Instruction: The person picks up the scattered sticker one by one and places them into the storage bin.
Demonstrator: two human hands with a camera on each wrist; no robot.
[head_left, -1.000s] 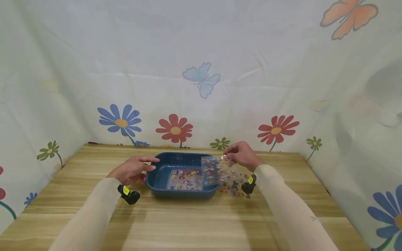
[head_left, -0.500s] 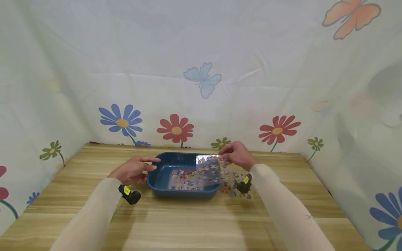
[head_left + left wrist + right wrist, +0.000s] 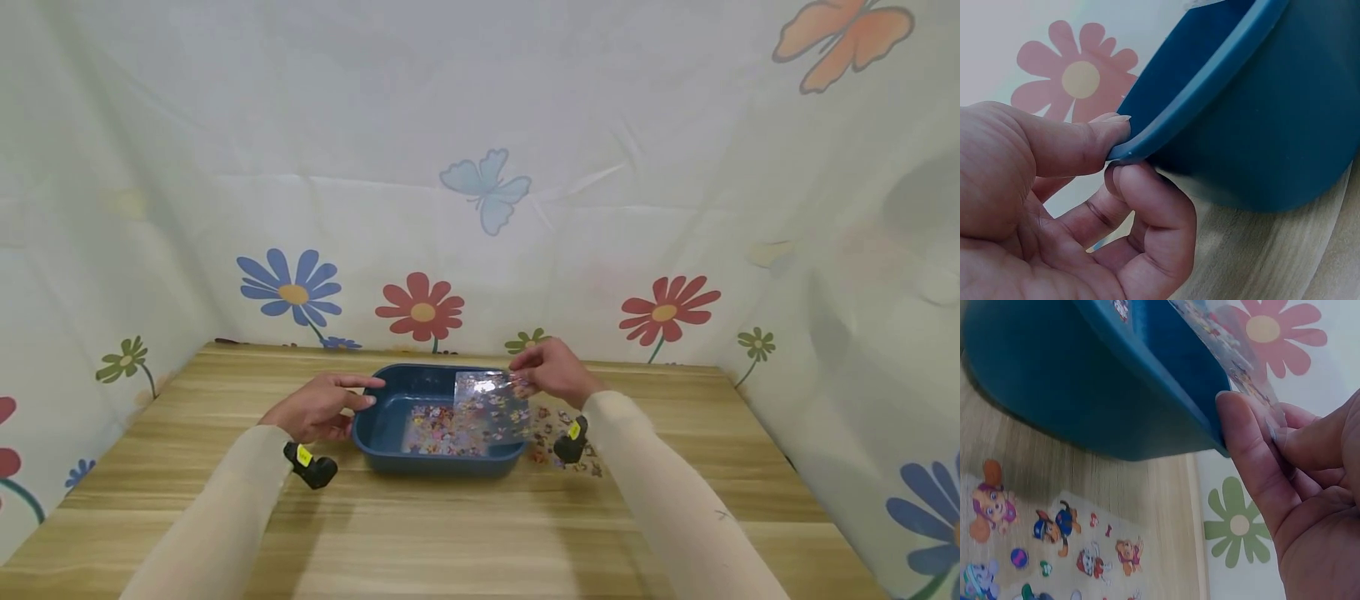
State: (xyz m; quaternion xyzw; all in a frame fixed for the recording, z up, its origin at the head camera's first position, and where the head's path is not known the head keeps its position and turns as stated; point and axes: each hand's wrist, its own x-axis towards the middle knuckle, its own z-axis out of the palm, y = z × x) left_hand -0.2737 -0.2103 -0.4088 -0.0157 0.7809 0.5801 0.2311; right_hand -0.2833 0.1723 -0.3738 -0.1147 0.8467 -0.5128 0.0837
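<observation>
A blue plastic bin (image 3: 442,465) stands on the table. My left hand (image 3: 318,408) pinches its left rim; in the left wrist view the thumb lies inside the rim (image 3: 1185,103) and curled fingers press from below. My right hand (image 3: 555,372) pinches a corner of a clear sticker sheet (image 3: 491,404), printed with small cartoon figures, above the bin's right part. Seen from the right wrist, this sheet (image 3: 1229,344) hangs over the bin's opening, with the fingers right at the rim. Other sticker sheets (image 3: 442,429) lie on the bin's floor.
Right of the bin, another clear sticker sheet (image 3: 543,454) lies on the wood-grain table (image 3: 450,533), partly behind the right wrist's black camera (image 3: 572,442). A white cloth backdrop (image 3: 345,208) with flowers and butterflies closes off the back and sides.
The right hand has moved left with its sticker sheet, bringing it further over the bin and uncovering more of the sheet on the table. The left hand stays at the rim.
</observation>
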